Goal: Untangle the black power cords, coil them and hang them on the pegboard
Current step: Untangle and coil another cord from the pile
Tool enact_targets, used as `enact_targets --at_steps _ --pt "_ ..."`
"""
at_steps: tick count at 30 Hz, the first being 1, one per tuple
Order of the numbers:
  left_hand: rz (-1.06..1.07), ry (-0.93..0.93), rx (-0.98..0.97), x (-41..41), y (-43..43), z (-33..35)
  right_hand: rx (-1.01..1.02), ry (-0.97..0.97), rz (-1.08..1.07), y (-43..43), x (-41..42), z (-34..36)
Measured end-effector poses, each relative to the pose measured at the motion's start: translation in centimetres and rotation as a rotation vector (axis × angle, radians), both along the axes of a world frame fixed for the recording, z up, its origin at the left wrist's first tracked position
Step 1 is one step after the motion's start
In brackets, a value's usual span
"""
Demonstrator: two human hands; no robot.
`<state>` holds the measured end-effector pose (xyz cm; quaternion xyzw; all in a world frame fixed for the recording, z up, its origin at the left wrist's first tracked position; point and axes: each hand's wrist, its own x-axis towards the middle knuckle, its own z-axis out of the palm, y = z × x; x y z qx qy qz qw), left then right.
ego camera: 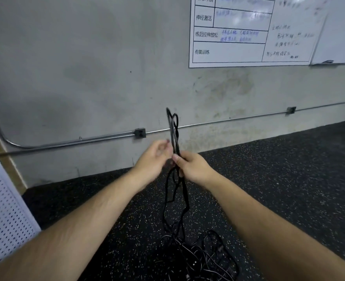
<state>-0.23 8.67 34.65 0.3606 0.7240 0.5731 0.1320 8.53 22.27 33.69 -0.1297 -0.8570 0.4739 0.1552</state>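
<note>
My right hand (191, 166) grips a bundle of black power cord (174, 128) at chest height; narrow loops stick up above the fist. Strands hang from the fist down to a tangled heap of black cords (200, 258) on the floor. My left hand (154, 159) is just left of the loops, fingers curled loosely and blurred; whether it touches the cord is unclear. The white pegboard (3, 203) stands at the far left edge, with nothing on the part I see.
A grey concrete wall faces me, with a metal conduit (66, 142) and an outlet box (140, 133) low on it. A whiteboard (248, 31) hangs at the upper right. The floor is black speckled rubber (289, 179).
</note>
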Motion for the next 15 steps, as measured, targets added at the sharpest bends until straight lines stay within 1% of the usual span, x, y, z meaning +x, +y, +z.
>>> enact_targets --at_steps 2,3,5,7,8,10,11,12,13,14,15 --pt "-0.091 0.07 -0.167 0.6 -0.5 -3.4 -0.129 0.086 -0.037 0.1 -0.3 0.9" --pt "-0.106 0.081 -0.182 0.7 -0.4 -4.6 -0.162 0.116 -0.037 0.1 -0.5 1.2" --pt "-0.054 0.049 -0.121 0.5 0.0 -5.9 -0.18 0.156 -0.031 0.1 -0.8 1.8" --pt "-0.012 0.021 -0.11 -0.3 0.5 -6.5 -0.217 0.203 -0.03 -0.1 -1.0 2.2" --pt "0.009 -0.018 -0.121 -0.8 0.6 -7.1 -0.238 0.225 -0.029 -0.2 -1.0 2.3" --pt "0.106 -0.193 -0.217 -2.6 0.3 -9.3 -0.271 0.265 -0.022 -0.5 -1.1 2.4" --pt "0.165 -0.269 -0.316 -3.6 0.0 -10.7 -0.301 0.293 -0.019 -0.5 -1.0 2.5" --pt "0.207 -0.307 -0.452 -4.8 -0.5 -12.1 -0.347 0.331 -0.02 -0.5 -0.9 2.9" --pt "0.223 -0.27 -0.665 -5.6 -1.2 -13.2 -0.401 0.373 -0.024 -0.3 -0.9 3.4" --pt "0.206 -0.119 -0.907 -6.4 -1.7 -14.1 -0.445 0.411 -0.029 0.0 -0.9 4.0" --pt "0.201 0.054 -1.074 -7.2 -1.9 -14.7 -0.466 0.435 -0.036 0.3 -0.9 4.4"
